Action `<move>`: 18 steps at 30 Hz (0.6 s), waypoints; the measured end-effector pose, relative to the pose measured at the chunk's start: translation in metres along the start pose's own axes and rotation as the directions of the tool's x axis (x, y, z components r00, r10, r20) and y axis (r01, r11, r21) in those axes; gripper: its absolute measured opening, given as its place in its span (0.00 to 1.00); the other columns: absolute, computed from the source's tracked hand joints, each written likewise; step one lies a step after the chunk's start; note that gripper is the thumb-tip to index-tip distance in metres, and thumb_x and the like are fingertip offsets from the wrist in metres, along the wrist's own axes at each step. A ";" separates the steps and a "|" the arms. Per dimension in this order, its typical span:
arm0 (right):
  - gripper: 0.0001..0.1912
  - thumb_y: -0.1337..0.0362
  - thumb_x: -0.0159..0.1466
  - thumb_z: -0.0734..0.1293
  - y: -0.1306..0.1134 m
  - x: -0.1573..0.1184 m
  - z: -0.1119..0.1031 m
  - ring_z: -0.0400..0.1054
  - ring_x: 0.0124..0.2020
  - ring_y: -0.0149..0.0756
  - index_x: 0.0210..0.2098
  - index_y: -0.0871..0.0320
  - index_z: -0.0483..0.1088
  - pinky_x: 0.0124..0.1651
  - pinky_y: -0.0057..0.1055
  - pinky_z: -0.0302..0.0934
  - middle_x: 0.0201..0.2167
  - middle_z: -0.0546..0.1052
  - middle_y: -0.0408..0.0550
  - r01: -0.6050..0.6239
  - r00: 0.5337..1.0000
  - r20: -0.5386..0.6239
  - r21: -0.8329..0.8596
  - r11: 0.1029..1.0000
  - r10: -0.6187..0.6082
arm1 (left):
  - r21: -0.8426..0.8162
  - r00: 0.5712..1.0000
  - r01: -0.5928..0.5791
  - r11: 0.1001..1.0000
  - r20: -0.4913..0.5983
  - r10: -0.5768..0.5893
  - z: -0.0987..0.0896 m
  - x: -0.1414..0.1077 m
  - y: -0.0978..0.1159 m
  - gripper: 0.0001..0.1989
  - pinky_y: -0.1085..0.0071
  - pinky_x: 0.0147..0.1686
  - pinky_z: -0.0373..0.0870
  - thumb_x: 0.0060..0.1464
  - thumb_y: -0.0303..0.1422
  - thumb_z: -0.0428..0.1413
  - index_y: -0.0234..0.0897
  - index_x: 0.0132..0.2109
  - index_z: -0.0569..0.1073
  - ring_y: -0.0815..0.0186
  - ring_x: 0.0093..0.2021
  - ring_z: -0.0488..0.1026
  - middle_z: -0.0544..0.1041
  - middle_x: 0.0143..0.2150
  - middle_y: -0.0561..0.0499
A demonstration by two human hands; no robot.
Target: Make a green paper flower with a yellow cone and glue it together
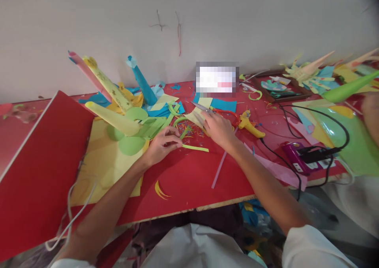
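Note:
My left hand [164, 143] pinches a light green paper strip [195, 148], whose free end points right over the red table. Behind its fingertips lie curled green paper strips [175, 109] and a scatter of tiny coloured paper bits [192, 130]. With fingers stretched out, my right hand [218, 129] lies over a pale yellow paper piece [194, 117], right against the scissors [201, 106] with red handles; whether it grips them I cannot tell. A yellow glue gun [250, 125] rests to the right of that hand.
Paper cones stand at the back left, one blue [144, 82], beside green paper circles [130, 144] on yellow sheets [109, 177]. A red board [44, 173] leans at left. At right are a purple power strip [291, 151], cables and a tray [280, 96]. Another person's arm [371, 116] shows far right.

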State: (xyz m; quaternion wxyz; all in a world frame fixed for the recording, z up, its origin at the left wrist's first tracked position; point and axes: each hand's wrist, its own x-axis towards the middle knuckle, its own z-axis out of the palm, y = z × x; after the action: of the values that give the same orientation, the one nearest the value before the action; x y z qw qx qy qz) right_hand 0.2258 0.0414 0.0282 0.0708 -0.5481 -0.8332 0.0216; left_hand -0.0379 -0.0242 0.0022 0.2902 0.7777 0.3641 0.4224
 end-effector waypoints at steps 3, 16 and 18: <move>0.19 0.66 0.77 0.56 0.019 0.000 -0.007 0.71 0.54 0.54 0.62 0.57 0.73 0.45 0.38 0.62 0.52 0.80 0.62 -0.074 0.991 -0.113 0.020 0.997 0.076 | -0.029 0.998 0.045 0.999 0.046 -0.043 -0.001 -0.002 0.001 0.11 0.68 0.42 0.76 0.68 0.39 0.62 0.39 0.39 0.84 0.63 0.44 0.79 0.79 0.46 0.42; 0.13 0.61 0.72 0.65 0.120 -0.060 -0.007 0.72 0.49 0.55 0.53 0.58 0.75 0.51 0.48 0.66 0.45 0.78 0.59 -0.320 0.940 -0.159 -0.094 0.943 0.303 | -0.138 0.988 0.116 0.984 0.123 -0.099 0.001 -0.003 0.010 0.11 0.65 0.48 0.77 0.68 0.40 0.62 0.38 0.41 0.82 0.62 0.44 0.82 0.84 0.42 0.42; 0.16 0.63 0.70 0.66 0.126 -0.065 0.000 0.73 0.50 0.54 0.56 0.58 0.74 0.51 0.48 0.67 0.48 0.77 0.60 -0.315 0.945 -0.117 -0.086 0.945 0.304 | -0.147 0.981 0.142 0.979 0.150 -0.120 0.004 -0.003 0.010 0.12 0.67 0.46 0.76 0.68 0.41 0.62 0.37 0.41 0.81 0.63 0.41 0.80 0.83 0.40 0.44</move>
State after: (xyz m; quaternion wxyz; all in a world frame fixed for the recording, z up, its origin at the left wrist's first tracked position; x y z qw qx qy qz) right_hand 0.3655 0.0320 0.0081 0.0806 -0.6755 -0.7319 -0.0388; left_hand -0.0328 -0.0332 0.0069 0.4024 0.7545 0.3590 0.3739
